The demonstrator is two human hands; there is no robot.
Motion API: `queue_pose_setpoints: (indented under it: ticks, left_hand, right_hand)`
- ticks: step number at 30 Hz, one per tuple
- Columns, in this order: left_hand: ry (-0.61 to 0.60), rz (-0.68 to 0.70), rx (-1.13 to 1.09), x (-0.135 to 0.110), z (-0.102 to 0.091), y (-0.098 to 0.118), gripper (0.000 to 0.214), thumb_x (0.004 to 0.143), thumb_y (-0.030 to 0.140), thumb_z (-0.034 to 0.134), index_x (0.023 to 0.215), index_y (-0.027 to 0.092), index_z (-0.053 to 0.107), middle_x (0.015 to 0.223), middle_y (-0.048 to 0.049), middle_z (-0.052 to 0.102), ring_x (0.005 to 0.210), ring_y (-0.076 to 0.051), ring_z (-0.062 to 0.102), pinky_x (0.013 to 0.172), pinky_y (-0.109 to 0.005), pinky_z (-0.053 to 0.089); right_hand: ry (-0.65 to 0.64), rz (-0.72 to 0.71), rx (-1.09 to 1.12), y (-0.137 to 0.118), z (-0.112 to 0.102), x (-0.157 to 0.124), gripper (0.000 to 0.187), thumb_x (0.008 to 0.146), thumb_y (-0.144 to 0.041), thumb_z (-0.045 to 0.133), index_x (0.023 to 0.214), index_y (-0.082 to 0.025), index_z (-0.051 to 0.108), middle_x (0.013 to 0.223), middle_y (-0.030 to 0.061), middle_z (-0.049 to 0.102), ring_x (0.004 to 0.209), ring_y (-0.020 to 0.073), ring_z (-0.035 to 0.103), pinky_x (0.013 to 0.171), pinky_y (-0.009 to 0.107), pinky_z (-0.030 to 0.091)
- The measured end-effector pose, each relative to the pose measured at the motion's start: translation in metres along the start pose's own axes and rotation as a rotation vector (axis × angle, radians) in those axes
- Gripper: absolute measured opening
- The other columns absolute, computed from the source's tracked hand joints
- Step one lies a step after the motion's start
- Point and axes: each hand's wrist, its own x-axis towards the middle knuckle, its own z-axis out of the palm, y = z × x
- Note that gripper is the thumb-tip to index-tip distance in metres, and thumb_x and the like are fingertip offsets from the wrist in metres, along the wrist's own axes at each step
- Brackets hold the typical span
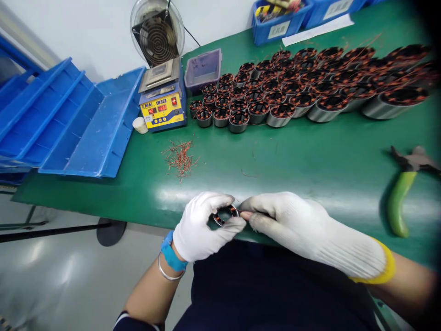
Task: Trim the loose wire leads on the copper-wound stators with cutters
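Observation:
My left hand (203, 227), in a white glove, is closed round a motor stator (225, 214), a ring with copper windings and a dark inside. Just right of it, my right hand (289, 218), gloved with a yellow cuff, pinches at the stator's edge where thin copper wire comes out. Its bare fingertip shows at the pinch. A thin wire end sticks up between the two hands. Beyond them lies a loose pile of copper wire clippings (180, 159) on the green tabletop (220, 161).
Several rows of stators (275, 92) stand along the back. Green-handled pliers (401, 197) lie at the right. A yellow and blue soldering pot (161, 108) stands by a purple bin (203, 71) and a fan (157, 34). Blue trays (93, 133) are at the left.

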Motion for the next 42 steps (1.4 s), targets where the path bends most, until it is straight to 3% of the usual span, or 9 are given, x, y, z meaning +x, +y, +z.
queue_pose_setpoints:
  ticks: [8, 14, 20, 26, 30, 31, 33, 36, 42]
  left_hand:
    - [-0.088, -0.103, 0.071, 0.005, 0.0, 0.007, 0.028, 0.082, 0.023, 0.071, 0.107, 0.022, 0.059, 0.095, -0.0034, 0.068, 0.081, -0.017, 0.069, 0.074, -0.032, 0.058]
    - [-0.089, -0.071, 0.17, 0.012, 0.011, 0.012, 0.025, 0.067, 0.01, 0.055, 0.088, 0.022, 0.053, 0.083, -0.0044, 0.059, 0.075, -0.019, 0.059, 0.066, -0.035, 0.051]
    - [-0.082, 0.015, 0.26, 0.01, 0.018, 0.011, 0.024, 0.066, 0.011, 0.051, 0.087, 0.023, 0.047, 0.083, -0.0046, 0.054, 0.076, -0.021, 0.054, 0.066, -0.035, 0.05]
    - [-0.074, 0.042, 0.279, 0.011, 0.019, 0.012, 0.018, 0.071, 0.011, 0.05, 0.085, 0.023, 0.047, 0.082, -0.004, 0.054, 0.073, -0.019, 0.053, 0.063, -0.033, 0.048]
    - [-0.079, 0.059, 0.303, 0.011, 0.018, 0.013, 0.016, 0.072, 0.011, 0.05, 0.082, 0.022, 0.047, 0.082, -0.0041, 0.054, 0.074, -0.019, 0.052, 0.063, -0.032, 0.047]
    - [-0.084, 0.059, 0.309, 0.011, 0.018, 0.012, 0.014, 0.073, 0.011, 0.05, 0.082, 0.022, 0.047, 0.082, -0.0042, 0.054, 0.073, -0.019, 0.052, 0.063, -0.032, 0.047]
    - [-0.096, 0.06, 0.321, 0.011, 0.019, 0.012, 0.011, 0.075, 0.013, 0.05, 0.081, 0.022, 0.048, 0.083, -0.0049, 0.054, 0.074, -0.02, 0.052, 0.063, -0.032, 0.047]
    - [-0.082, 0.06, 0.354, 0.011, 0.02, 0.011, 0.004, 0.079, 0.018, 0.05, 0.082, 0.022, 0.049, 0.084, -0.0062, 0.055, 0.075, -0.021, 0.054, 0.062, -0.034, 0.047]
    - [-0.128, 0.017, 0.291, 0.01, 0.012, 0.019, 0.011, 0.08, 0.019, 0.053, 0.09, 0.02, 0.049, 0.084, -0.007, 0.058, 0.076, -0.023, 0.056, 0.066, -0.039, 0.048]
  right_hand:
    - [0.052, 0.1, 0.129, 0.002, -0.004, 0.002, 0.033, 0.084, -0.042, 0.047, 0.062, -0.021, 0.059, 0.052, -0.0016, 0.052, 0.048, 0.0119, 0.044, 0.045, 0.023, 0.027]
    - [0.034, 0.169, 0.14, 0.003, -0.005, 0.001, 0.034, 0.08, -0.047, 0.045, 0.061, -0.021, 0.056, 0.054, 0.0, 0.052, 0.05, 0.0132, 0.044, 0.045, 0.024, 0.03]
    - [0.018, 0.236, 0.128, 0.007, -0.006, -0.009, 0.037, 0.083, -0.051, 0.043, 0.063, -0.022, 0.054, 0.054, 0.0004, 0.055, 0.048, 0.0141, 0.046, 0.045, 0.026, 0.031]
    - [0.188, 0.092, 0.05, 0.02, -0.006, -0.035, 0.044, 0.092, -0.05, 0.04, 0.061, -0.024, 0.057, 0.056, 0.0021, 0.058, 0.048, 0.0159, 0.052, 0.046, 0.029, 0.037]
    - [0.424, 0.094, 0.058, 0.01, -0.028, -0.02, 0.041, 0.081, -0.059, 0.055, 0.097, -0.025, 0.071, 0.096, 0.0089, 0.073, 0.081, 0.0254, 0.069, 0.067, 0.035, 0.054]
    - [0.351, 0.129, 0.071, 0.006, -0.035, -0.012, 0.049, 0.074, -0.06, 0.062, 0.108, -0.026, 0.07, 0.105, 0.0092, 0.073, 0.089, 0.0277, 0.069, 0.072, 0.037, 0.055]
    - [0.009, 0.204, 0.074, -0.002, -0.045, 0.005, 0.057, 0.064, -0.056, 0.07, 0.113, -0.027, 0.07, 0.106, 0.0061, 0.074, 0.089, 0.0277, 0.07, 0.071, 0.035, 0.055]
    - [-0.435, 0.198, 0.13, -0.007, -0.046, 0.026, 0.036, 0.072, -0.054, 0.064, 0.09, -0.024, 0.073, 0.08, 0.002, 0.072, 0.069, 0.0199, 0.065, 0.06, 0.028, 0.047]
    - [-0.536, 0.161, 0.556, -0.001, -0.026, 0.031, 0.037, 0.072, -0.054, 0.066, 0.071, -0.018, 0.062, 0.064, 0.0023, 0.064, 0.056, 0.0115, 0.055, 0.055, 0.023, 0.045]
